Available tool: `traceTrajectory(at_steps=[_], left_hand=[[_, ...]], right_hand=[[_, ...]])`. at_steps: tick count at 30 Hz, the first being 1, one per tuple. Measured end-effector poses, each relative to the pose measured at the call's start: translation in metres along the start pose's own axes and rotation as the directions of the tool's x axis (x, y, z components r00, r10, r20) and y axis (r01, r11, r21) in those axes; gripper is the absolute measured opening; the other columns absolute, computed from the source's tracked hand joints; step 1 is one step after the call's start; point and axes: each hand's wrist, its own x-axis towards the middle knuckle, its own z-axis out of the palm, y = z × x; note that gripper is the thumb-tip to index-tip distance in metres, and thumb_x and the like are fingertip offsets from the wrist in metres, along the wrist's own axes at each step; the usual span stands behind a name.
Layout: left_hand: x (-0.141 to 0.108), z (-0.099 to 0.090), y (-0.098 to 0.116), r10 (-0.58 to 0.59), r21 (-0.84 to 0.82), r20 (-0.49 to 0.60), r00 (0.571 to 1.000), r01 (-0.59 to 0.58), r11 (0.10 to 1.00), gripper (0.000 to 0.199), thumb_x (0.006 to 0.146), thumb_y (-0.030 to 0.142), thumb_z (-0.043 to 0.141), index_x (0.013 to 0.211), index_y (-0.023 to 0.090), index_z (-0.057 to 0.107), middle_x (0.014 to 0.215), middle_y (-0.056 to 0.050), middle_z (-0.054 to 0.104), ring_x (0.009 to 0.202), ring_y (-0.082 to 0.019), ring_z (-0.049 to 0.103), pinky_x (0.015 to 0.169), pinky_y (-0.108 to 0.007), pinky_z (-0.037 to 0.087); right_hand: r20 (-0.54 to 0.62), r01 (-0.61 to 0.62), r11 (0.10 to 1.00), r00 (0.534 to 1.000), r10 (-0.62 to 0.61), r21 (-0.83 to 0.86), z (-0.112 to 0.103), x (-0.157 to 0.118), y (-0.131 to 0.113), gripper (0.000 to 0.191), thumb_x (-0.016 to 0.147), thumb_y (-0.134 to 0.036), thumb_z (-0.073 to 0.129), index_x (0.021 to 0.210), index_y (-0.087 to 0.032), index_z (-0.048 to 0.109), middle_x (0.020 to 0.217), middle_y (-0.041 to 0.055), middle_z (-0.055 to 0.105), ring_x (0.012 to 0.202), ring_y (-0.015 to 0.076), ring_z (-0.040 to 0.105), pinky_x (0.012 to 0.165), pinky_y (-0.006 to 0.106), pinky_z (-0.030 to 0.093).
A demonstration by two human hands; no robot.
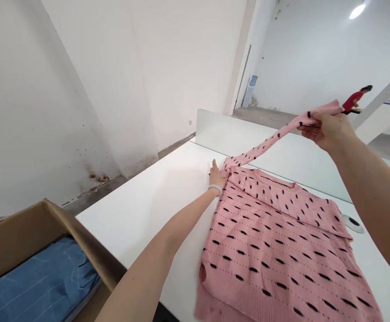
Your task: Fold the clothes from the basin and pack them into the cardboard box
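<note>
A pink knitted sweater (275, 250) with black dashes lies spread on the white table (168, 197), its ribbed hem toward me. One sleeve is laid across its chest. The other sleeve (265, 145) is stretched up off the table, from the left shoulder to the upper right. My right hand (330, 129) is closed around it near the cuff. At the left shoulder, my left hand (217, 178) is on the sweater where that sleeve begins, one finger sticking up and the others partly hidden by the knit. A pale bracelet (215, 188) circles my left wrist.
A cardboard box (54, 219) with folded blue clothing (44, 281) stands at lower left. A low frosted divider (221, 129) runs along the table's far edge. A round cable hole (354, 223) is right of the sweater. Farther back is a person in red (354, 99).
</note>
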Motion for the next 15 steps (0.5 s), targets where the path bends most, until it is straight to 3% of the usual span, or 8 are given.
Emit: traceTrajectory(at_steps=[3, 5, 10, 15], left_hand=[[0.001, 0.006, -0.007, 0.004, -0.006, 0.034, 0.999, -0.004, 1.000, 0.061, 0.071, 0.011, 0.067, 0.129, 0.025, 0.049, 0.118, -0.013, 0.052, 0.121, -0.029, 0.045, 0.110, -0.040, 0.026], [0.001, 0.009, -0.010, 0.039, -0.008, 0.054, 0.998, -0.038, 0.999, 0.046, 0.071, 0.004, 0.061, 0.112, 0.025, 0.061, 0.116, -0.010, 0.053, 0.120, -0.027, 0.047, 0.109, -0.037, 0.029], [-0.002, 0.017, -0.011, 0.153, 0.070, 0.124, 0.980, -0.162, 0.984, 0.043, 0.073, -0.001, 0.052, 0.102, 0.027, 0.066, 0.124, -0.004, 0.053, 0.120, -0.022, 0.047, 0.109, -0.034, 0.030], [0.001, 0.019, -0.010, 0.199, 0.233, 0.257, 0.946, -0.260, 0.937, 0.042, 0.073, -0.001, 0.049, 0.100, 0.025, 0.068, 0.133, -0.004, 0.050, 0.122, -0.024, 0.046, 0.109, -0.035, 0.030]], right_hand=[[-0.038, -0.031, 1.000, 0.999, 0.031, -0.002, -0.040, 0.006, 0.011, 0.006, 0.080, -0.008, 0.057, 0.081, -0.014, 0.056, 0.068, 0.0042, 0.060, 0.062, 0.0124, 0.062, 0.064, 0.032, 0.048], [-0.070, -0.069, 0.998, 0.995, 0.068, -0.008, -0.068, 0.007, 0.023, 0.009, 0.078, -0.007, 0.057, 0.082, -0.016, 0.057, 0.068, 0.0038, 0.060, 0.061, 0.0132, 0.061, 0.063, 0.033, 0.048], [-0.170, -0.206, 0.978, 0.965, 0.199, -0.025, -0.126, -0.006, 0.067, 0.011, 0.077, -0.006, 0.055, 0.079, -0.016, 0.057, 0.064, 0.0034, 0.058, 0.054, 0.0118, 0.057, 0.058, 0.031, 0.047], [-0.235, -0.327, 0.945, 0.920, 0.314, -0.018, -0.171, -0.029, 0.122, 0.011, 0.073, -0.005, 0.058, 0.075, -0.016, 0.054, 0.061, 0.0026, 0.057, 0.053, 0.0127, 0.057, 0.056, 0.029, 0.049]])
